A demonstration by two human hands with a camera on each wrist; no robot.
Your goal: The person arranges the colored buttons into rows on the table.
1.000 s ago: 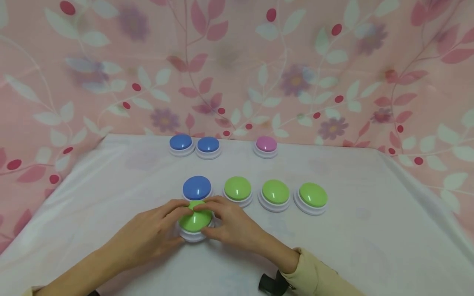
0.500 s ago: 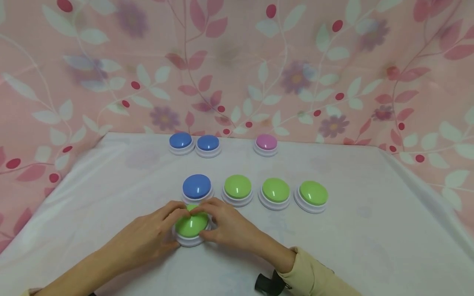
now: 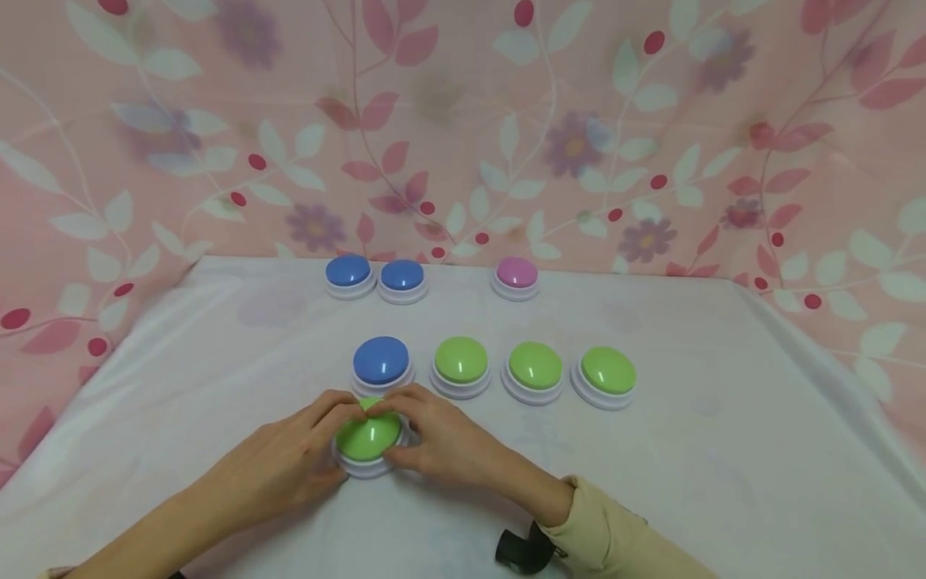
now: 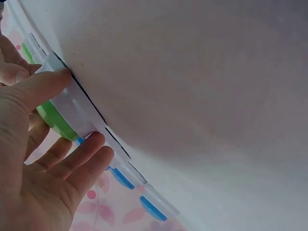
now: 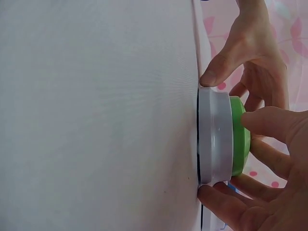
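A green-domed push button (image 3: 369, 438) with a white base stands on the white cloth between both hands. My left hand (image 3: 300, 450) grips it from the left; in the left wrist view, the thumb and fingers (image 4: 89, 149) curl round its white base. From the right, my right hand (image 3: 452, 442) holds the same button. The right wrist view shows that thumb on the green dome (image 5: 240, 144) and a fingertip low at the base. Just behind it sits a blue push button (image 3: 381, 360), its front edge partly hidden by the hands.
Three more green buttons (image 3: 461, 359) continue the row to the right of the blue one. Along the far edge stand two blue buttons (image 3: 348, 271) and a pink button (image 3: 517, 273). A pink floral curtain (image 3: 463, 121) hangs behind the white-covered table (image 3: 723, 450).
Both hands have shifted the green button slightly left and toward me, away from the blue button behind it. The other buttons have kept their places, with a small shift of the head view.
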